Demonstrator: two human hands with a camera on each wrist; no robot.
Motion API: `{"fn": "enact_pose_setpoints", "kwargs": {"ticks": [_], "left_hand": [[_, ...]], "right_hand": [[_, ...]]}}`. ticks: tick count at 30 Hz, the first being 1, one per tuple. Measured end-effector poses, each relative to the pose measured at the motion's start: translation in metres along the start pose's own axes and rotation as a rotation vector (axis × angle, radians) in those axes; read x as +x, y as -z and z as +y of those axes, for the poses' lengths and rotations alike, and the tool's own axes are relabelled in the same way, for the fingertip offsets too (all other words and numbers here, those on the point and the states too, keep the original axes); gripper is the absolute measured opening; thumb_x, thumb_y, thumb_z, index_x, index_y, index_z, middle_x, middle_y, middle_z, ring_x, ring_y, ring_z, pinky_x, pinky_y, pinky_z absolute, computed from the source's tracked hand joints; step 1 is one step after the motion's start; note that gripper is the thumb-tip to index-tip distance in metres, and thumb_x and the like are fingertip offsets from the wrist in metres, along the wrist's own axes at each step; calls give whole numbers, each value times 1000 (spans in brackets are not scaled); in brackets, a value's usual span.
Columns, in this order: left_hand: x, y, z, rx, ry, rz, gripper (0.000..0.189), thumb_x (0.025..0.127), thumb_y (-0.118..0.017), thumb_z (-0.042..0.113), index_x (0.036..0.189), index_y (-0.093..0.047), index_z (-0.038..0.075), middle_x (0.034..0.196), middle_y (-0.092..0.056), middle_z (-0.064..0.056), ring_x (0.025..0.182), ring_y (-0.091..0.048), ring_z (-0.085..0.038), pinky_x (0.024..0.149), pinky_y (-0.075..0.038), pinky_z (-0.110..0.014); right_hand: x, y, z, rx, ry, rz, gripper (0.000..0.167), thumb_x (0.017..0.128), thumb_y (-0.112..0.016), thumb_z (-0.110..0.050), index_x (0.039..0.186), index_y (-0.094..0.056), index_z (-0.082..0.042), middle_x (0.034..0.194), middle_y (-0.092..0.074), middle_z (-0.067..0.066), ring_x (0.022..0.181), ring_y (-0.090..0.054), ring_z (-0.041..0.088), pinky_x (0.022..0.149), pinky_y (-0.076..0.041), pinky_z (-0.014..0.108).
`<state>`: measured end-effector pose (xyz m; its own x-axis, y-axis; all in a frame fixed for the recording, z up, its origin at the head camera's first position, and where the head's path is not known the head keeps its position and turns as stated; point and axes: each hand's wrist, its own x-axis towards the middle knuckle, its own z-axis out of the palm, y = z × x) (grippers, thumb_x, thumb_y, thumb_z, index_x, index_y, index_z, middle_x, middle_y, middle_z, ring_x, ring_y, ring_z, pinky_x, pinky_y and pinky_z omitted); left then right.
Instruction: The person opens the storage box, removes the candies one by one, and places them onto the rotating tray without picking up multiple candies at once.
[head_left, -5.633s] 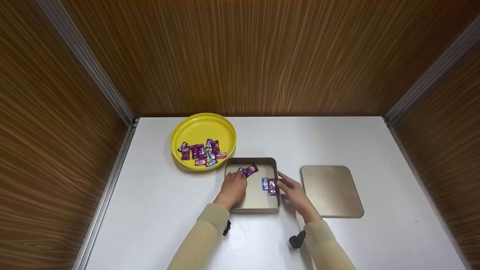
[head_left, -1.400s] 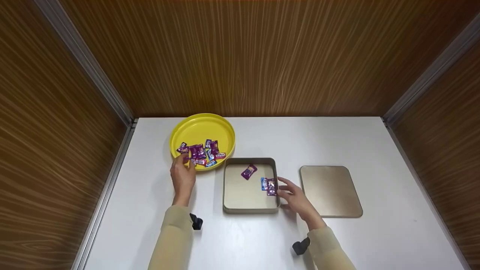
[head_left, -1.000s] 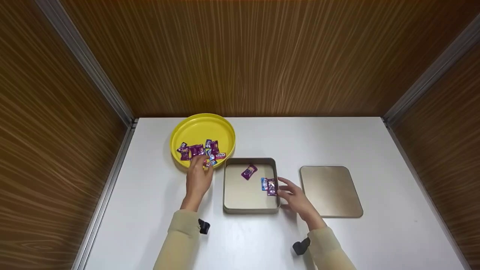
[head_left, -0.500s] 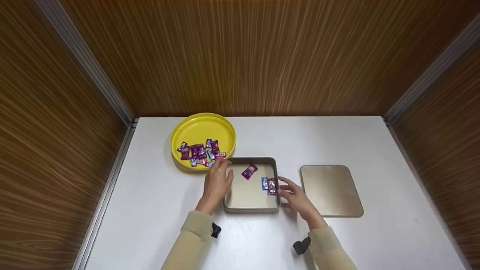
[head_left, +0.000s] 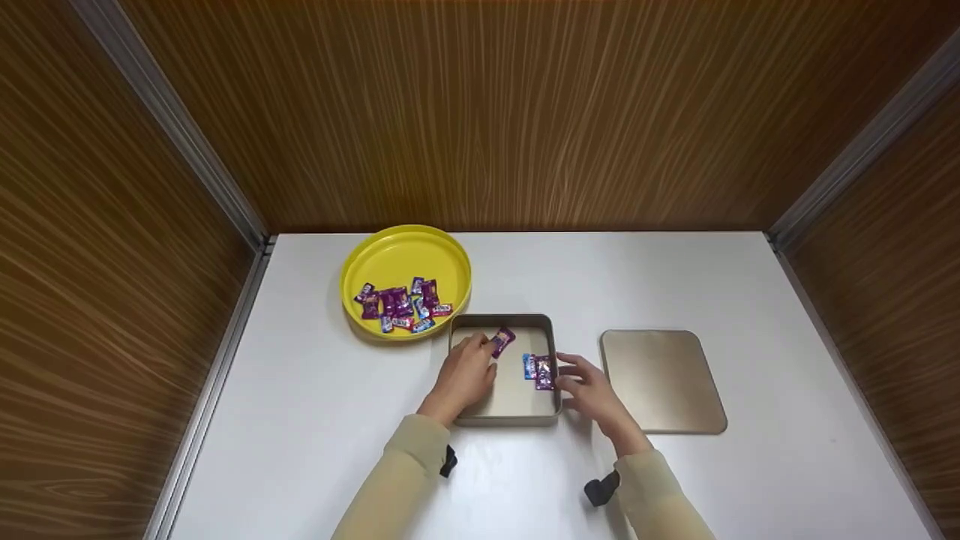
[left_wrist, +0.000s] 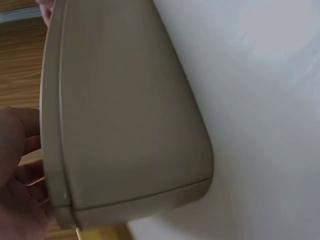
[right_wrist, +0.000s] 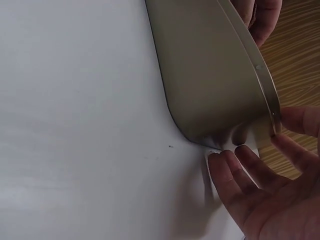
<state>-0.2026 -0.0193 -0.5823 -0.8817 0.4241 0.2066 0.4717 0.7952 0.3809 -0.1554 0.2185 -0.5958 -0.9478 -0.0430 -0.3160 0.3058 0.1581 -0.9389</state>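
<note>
Inside the square metal tin (head_left: 507,421), my left hand (head_left: 463,375) reaches down to a purple-wrapped candy (head_left: 503,341). A fingertip overlaps the candy's left end, and the thumb stands apart from it. In the left wrist view, the tin's wall (left_wrist: 120,110) hides part of that hand's fingers. My right hand (head_left: 592,390) rests its spread, gently bent fingers against the tin's right side. In the right wrist view, fingertips (right_wrist: 242,151) meet the outer wall near a corner. A blue candy (head_left: 529,367) and another purple candy (head_left: 545,373) lie together by the tin's right wall.
A round yellow tray (head_left: 409,255) with several purple, blue and pink candies stands behind and left of the tin. The flat metal lid (head_left: 664,382) lies on the white table (head_left: 315,420) to the right. Wood-grain panels (head_left: 480,120) enclose the back and sides.
My left hand has moved from the yellow tray rightward into the tin. A blue candy seen in the tin earlier is gone from there, and another blue candy shows in the tray. The right hand stays put.
</note>
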Motion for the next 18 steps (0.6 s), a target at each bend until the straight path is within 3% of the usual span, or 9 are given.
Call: {"fn": "enact_pose_setpoints", "kwargs": {"ticks": [5, 10, 18], "left_hand": [[1, -6, 5, 99, -45, -66, 22, 90, -69, 16, 108, -69, 4, 112, -61, -13, 98, -60, -28, 86, -50, -40], [2, -9, 7, 104, -19, -156, 35, 89, -70, 20, 120, -63, 5, 126, -57, -15, 111, -57, -30, 93, -48, -42], [2, -11, 9, 96, 22, -227, 54, 90, -70, 27, 137, -54, 8, 142, -47, -16, 124, -50, -32, 97, -45, -47]], "right_hand": [[1, -2, 0, 1, 14, 15, 49, 94, -55, 0, 141, -47, -1, 135, -50, 27, 122, -52, 44, 91, -53, 44], [3, -2, 3, 14, 15, 11, 48, 94, -55, 1, 141, -47, -1, 136, -49, 28, 123, -51, 44, 93, -51, 45], [2, -1, 5, 10, 9, -2, 50, 94, -56, -2, 143, -46, -2, 138, -47, 28, 126, -48, 45, 94, -50, 46]]}}
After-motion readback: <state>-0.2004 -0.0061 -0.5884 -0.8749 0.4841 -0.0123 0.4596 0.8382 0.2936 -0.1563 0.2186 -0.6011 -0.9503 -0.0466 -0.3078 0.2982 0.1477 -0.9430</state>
